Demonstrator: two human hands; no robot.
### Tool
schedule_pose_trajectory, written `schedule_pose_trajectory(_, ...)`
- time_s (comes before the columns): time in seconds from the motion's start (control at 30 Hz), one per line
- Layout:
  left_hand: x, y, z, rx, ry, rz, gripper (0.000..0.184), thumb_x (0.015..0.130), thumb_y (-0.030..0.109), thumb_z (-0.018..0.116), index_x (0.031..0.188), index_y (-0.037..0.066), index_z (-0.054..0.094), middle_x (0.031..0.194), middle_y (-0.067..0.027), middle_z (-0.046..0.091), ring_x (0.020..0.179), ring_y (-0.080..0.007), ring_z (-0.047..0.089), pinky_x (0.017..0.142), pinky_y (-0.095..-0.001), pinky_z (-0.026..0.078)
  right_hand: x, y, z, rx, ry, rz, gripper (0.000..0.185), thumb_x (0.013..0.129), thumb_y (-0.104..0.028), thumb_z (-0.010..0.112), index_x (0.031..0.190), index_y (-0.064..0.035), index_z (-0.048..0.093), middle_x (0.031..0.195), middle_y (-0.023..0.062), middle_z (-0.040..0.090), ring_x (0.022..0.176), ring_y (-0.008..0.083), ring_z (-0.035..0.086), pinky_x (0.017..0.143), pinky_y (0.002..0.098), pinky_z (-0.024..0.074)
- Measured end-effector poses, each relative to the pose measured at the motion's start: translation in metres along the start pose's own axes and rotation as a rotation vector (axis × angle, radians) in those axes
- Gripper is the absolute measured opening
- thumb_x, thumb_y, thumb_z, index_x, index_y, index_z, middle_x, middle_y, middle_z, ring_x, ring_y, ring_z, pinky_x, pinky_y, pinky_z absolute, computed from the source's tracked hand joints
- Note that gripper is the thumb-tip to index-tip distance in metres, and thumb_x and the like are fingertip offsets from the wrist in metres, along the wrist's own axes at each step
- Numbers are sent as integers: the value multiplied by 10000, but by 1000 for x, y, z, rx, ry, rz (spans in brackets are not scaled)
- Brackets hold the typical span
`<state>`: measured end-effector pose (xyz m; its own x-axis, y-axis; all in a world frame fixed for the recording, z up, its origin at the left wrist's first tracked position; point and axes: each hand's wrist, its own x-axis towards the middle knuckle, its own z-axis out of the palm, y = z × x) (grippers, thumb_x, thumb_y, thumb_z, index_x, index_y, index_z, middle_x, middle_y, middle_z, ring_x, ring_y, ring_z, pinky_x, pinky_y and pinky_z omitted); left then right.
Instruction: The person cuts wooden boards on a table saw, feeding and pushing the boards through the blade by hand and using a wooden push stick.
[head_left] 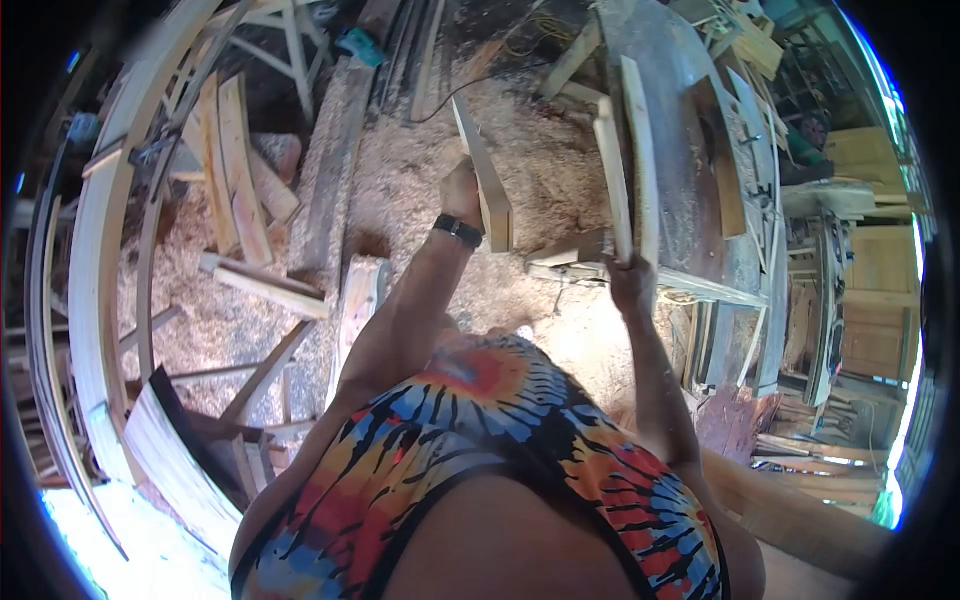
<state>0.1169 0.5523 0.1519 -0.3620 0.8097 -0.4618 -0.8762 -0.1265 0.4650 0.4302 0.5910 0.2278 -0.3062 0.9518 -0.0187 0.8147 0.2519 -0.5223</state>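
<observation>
My left hand point(460, 192), with a dark watch on its wrist, is closed round a flat wooden board point(485, 180). The board points away from me, its near end beside my wrist. On the right, my right hand point(632, 285) is closed at the near end of a narrow wooden strip point(612, 180). That strip lies alongside a longer pale plank point(640, 150) at the edge of a grey workbench. How far my right fingers wrap round the strip is partly hidden.
Sawdust point(400, 170) covers the floor. Loose boards point(240, 170) and a short beam point(268, 288) lie at the left. The grey workbench point(680, 140) stands at the right, with a wooden crosspiece point(710, 290) near my right hand. A teal tool point(362, 46) is at the top.
</observation>
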Motion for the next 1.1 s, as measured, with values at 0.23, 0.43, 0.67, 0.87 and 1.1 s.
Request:
schedule_pose_trajectory(0.23, -26, 39, -76, -67, 184, 101, 340, 905, 373, 375, 896, 45, 461, 749, -134, 488, 595, -247, 529, 522, -360, 465, 10, 78, -4, -506, 116, 268, 1008, 697, -445, 809, 1451, -1, 308, 1378, 257, 460, 1214, 412, 523, 997, 497, 443)
schedule_pose_trajectory(0.43, -50, 59, -104, -143, 257, 128, 362, 915, 380, 365, 914, 30, 458, 773, -147, 495, 616, -255, 541, 522, -371, 465, 24, 87, -10, -541, -87, 424, 794, 724, -401, 784, 1302, 25, 447, 1313, 256, 525, 1182, 411, 547, 968, 492, 466)
schedule_pose_trajectory(0.67, -52, 68, -141, -142, 214, 171, 406, 946, 411, 369, 936, 22, 486, 751, -136, 508, 599, -236, 545, 503, -349, 459, 24, 131, 3, -626, 10, 430, 559, 765, -368, 754, 1120, 25, 575, 1057, 250, 658, 1010, 406, 642, 846, 514, 513)
schedule_pose_trajectory(0.87, -117, 85, -108, -129, 450, 311, 440, 933, 475, 544, 989, 42, 595, 724, -86, 572, 573, -185, 546, 503, -359, 440, 9, 108, 13, -613, -18, 325, 738, 709, -538, 770, 1047, 89, 578, 1034, 269, 661, 955, 436, 651, 808, 521, 517)
schedule_pose_trajectory(1.1, -166, 83, -185, -27, 684, 435, 296, 779, 171, 664, 1014, 18, 567, 792, -72, 566, 662, -189, 568, 579, -355, 472, -6, 85, 24, -741, -93, 262, 754, 702, -571, 742, 1074, 64, 576, 1024, 268, 666, 970, 441, 650, 832, 523, 524)
